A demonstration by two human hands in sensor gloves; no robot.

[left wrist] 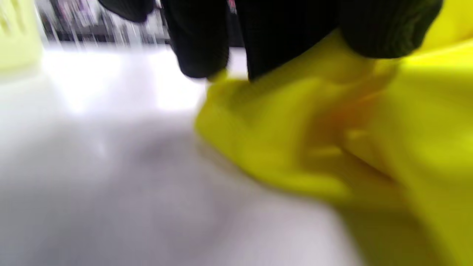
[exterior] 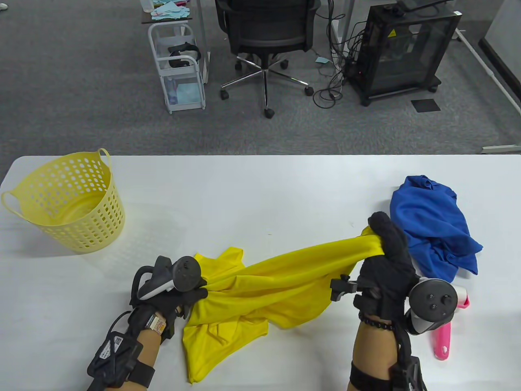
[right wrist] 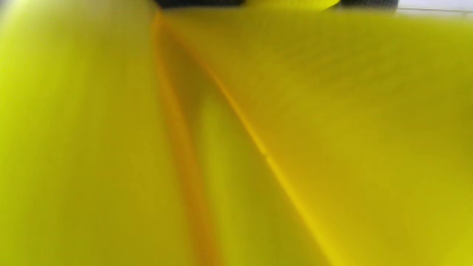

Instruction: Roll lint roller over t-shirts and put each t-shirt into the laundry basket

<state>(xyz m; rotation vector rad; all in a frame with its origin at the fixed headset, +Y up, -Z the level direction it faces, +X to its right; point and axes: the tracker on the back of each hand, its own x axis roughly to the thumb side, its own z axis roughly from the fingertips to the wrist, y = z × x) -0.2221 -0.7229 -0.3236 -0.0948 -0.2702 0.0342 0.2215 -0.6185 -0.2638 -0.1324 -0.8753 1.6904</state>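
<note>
Stretching across the near half of a white table (exterior: 260,187), a yellow t-shirt (exterior: 260,289) is held at both ends by two gloved hands. The left hand (exterior: 171,297) clenches a bunch of fabric at the shirt's near-left end, low to the table; the left wrist view, though blurred, shows dark fingers (left wrist: 199,44) curled over yellow cloth. The right hand (exterior: 386,260) grips the opposite end, raised and farther back, so the cloth is pulled into a taut band between them. (The right wrist view shows only blurred yellow fabric.)

The shirt's long axis runs from near-left up to far-right, with loose folds hanging onto the table in front of the person.

A yellow perforated laundry basket (exterior: 69,203) stands at the far-left of the table, well apart from the shirt and on the left hand's side, so the left hand is the nearer one to it. A crumpled blue t-shirt (exterior: 431,224) lies just beyond the right hand. A pink lint roller (exterior: 443,334) lies on the table just right of the right wrist, partly hidden by the tracker, so the right hand is plainly nearer to it.

Judging from this, the shirt looks to be getting spread out for rolling.
</note>
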